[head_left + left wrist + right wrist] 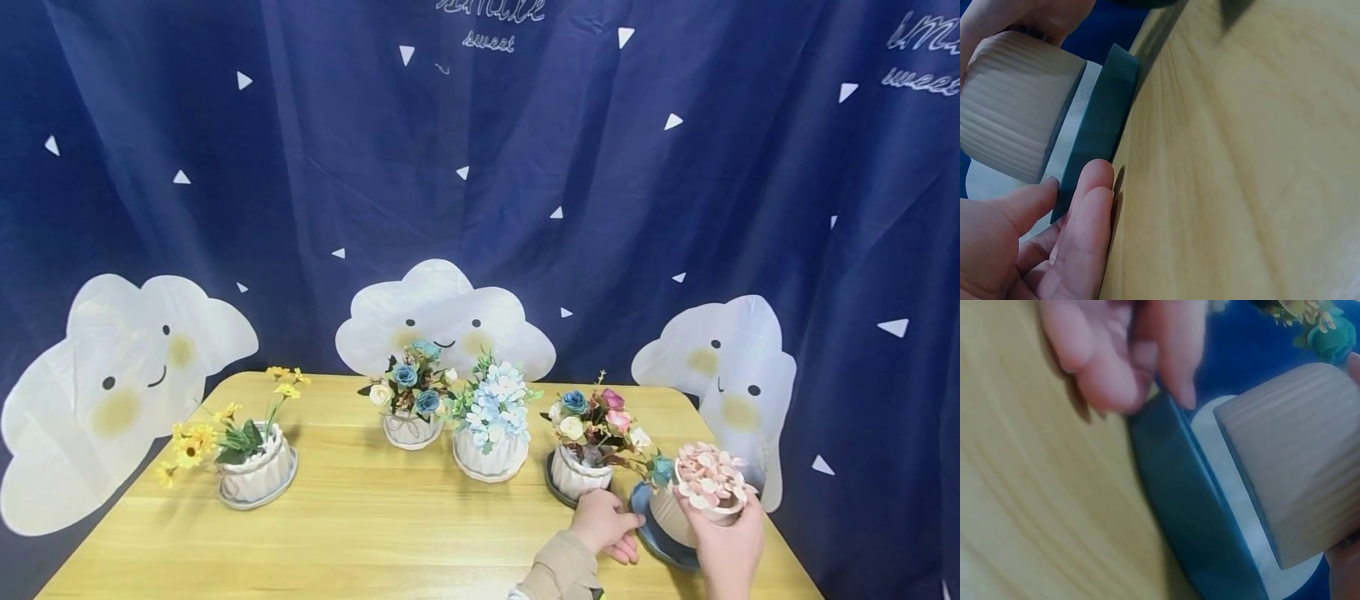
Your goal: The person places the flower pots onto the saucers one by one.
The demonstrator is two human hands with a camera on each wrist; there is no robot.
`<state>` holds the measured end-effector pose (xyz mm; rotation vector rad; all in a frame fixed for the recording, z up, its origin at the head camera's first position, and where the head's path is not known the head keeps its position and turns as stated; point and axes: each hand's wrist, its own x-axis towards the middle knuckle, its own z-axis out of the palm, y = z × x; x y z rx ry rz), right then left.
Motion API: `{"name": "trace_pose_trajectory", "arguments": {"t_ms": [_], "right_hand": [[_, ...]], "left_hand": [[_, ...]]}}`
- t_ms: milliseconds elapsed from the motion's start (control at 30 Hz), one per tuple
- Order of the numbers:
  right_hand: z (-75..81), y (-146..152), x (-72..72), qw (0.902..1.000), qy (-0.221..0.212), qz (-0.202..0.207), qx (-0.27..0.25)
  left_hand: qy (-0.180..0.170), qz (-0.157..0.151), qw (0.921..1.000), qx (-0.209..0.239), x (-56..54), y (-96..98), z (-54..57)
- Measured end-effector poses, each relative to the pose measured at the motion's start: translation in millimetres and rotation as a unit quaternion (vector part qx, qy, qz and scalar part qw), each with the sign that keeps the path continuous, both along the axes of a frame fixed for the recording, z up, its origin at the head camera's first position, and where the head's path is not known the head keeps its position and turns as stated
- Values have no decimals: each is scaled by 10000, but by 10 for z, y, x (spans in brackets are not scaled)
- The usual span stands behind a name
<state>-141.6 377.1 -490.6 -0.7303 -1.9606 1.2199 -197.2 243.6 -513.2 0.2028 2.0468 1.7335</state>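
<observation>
My right hand (729, 543) grips a ribbed cream flowerpot (670, 514) near its rim; pink flowers (709, 475) fill the top. Below the pot is a dark blue saucer (658, 543) on the table. A pale gap shows between pot base and saucer in both wrist views, so the pot is just above it. At the saucer's left edge, my left hand (606, 525) pinches the rim, thumb (1035, 203) on the inner side and fingers (1088, 200) outside against the tabletop. The pot leans slightly in the head view.
Just left of the saucer stands a white pot of mixed roses (581, 475) on a dark saucer. Farther left are a light-blue flower pot (491, 454), a blue-and-white rose pot (411, 429) and a yellow daisy pot (258, 479). A navy curtain (510, 208) hangs behind the table (360, 533).
</observation>
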Motion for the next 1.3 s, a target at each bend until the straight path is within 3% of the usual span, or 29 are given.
{"name": "trace_pose_trajectory", "arguments": {"t_ms": [233,533,1300], "right_hand": [[-79,15,-35,10000,-4,-14,4],[-139,33,-41,9990,-354,54,261],[-171,39,-26,9951,-874,178,415]], "left_hand": [[-5,9,10000,49,-1,8,-5],[-14,-10,9999,143,-1,-2,-10],[-16,-50,9999,129,-8,-6,-18]]}}
